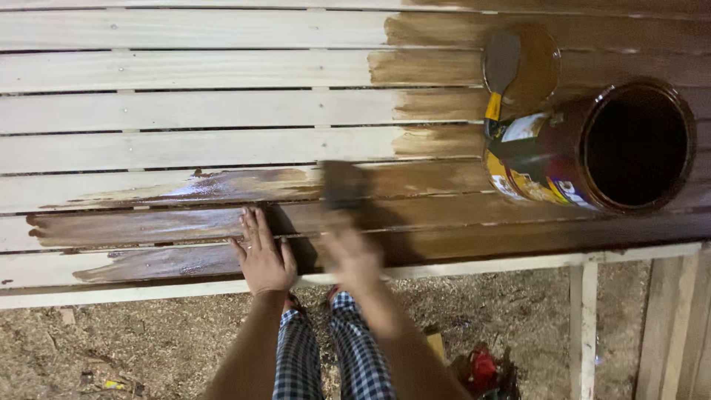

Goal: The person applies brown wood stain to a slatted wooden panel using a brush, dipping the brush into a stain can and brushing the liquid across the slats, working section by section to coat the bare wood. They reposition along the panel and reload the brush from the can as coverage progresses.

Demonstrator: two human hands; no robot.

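Observation:
My left hand point(263, 255) lies flat, fingers together, on the near slats of a pale wooden slatted panel point(185, 111). My right hand point(354, 255), blurred by motion, grips a paintbrush point(342, 185) whose bristles touch a slat just right of a glossy wet brown stain patch point(215, 185). The panel's right part and the near slats are stained brown; the upper left is bare wood. An open tin of dark stain point(592, 152) stands on the panel at the right. Its lid point(529, 63) lies behind it, with a second tool point(500, 70) with a yellow handle resting on it.
The panel's white front edge point(481, 265) runs across the view, with a white leg point(585, 326) at the right. Below lies a dirt and sawdust floor point(111, 348). My checked trouser legs point(326, 355) show at the bottom, and a small red object point(483, 368) sits on the ground.

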